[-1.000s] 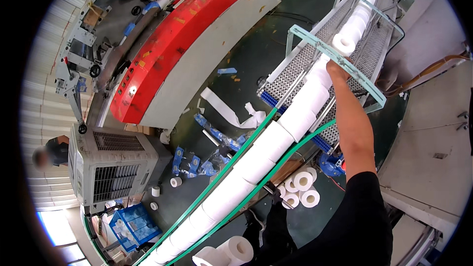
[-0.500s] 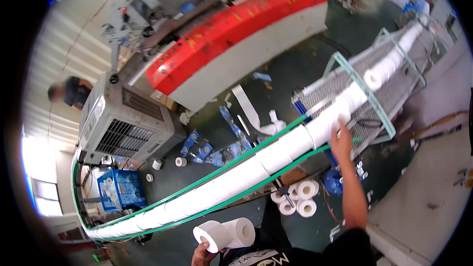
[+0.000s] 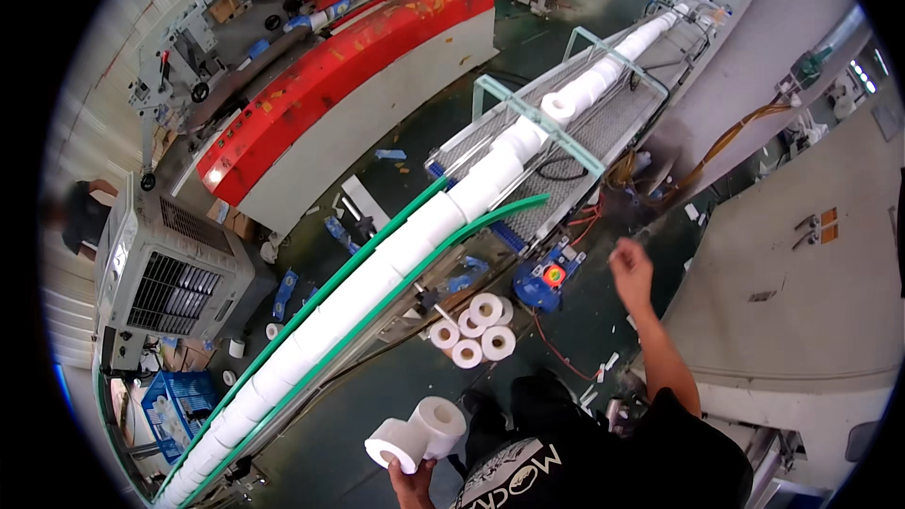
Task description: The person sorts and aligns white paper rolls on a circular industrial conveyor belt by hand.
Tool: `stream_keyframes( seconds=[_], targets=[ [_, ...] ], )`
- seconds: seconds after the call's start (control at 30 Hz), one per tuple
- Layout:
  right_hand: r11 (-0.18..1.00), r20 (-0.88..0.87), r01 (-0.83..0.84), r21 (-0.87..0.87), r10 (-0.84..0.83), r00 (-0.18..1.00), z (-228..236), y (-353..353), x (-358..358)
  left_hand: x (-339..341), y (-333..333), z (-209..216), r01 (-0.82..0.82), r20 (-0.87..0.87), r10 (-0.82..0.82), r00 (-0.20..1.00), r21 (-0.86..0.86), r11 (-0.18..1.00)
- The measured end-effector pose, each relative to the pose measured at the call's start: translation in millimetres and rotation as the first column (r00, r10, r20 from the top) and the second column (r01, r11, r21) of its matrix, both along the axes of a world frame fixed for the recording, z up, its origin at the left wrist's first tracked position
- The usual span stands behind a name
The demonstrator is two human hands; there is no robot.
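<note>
Low down, the part-hidden left hand (image 3: 412,482) grips two rolls (image 3: 416,435); I cannot tell if the blurred right hand (image 3: 632,270) is closed.

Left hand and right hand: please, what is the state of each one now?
Left hand: closed, holding two white paper rolls.
Right hand: nothing visible in it; blurred, so open or closed cannot be told.

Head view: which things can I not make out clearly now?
In the head view:
Left hand: grip partly hidden by two paper rolls.
Right hand: blurred, exact finger positions unclear.
Long row of rolls: near end cut off by lower edge.
Blue basket: contents too small to identify.
</note>
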State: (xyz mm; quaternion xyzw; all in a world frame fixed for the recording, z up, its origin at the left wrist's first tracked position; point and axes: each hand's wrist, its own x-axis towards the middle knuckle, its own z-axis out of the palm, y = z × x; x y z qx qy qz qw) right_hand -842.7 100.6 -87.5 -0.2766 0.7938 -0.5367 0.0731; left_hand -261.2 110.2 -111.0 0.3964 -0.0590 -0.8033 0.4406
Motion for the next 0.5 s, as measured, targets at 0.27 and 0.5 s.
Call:
stream_keyframes(
  seconds=[0.27, 0.5],
  targets=[
    [0.931, -0.167, -0.336, 0.142, 0.357, 0.919, 25, -102, -241, -132, 17, -11, 0.139, 0.122, -0.141, 0.983, 0.021, 0.990],
    [0.522, -0.232, -0.725, 0.449, 0.852, 0.469, -25, -292, -326, -333, 103, 8, -0.265, 0.196, 0.254, 0.947, 0.032, 0.964]
  ],
)
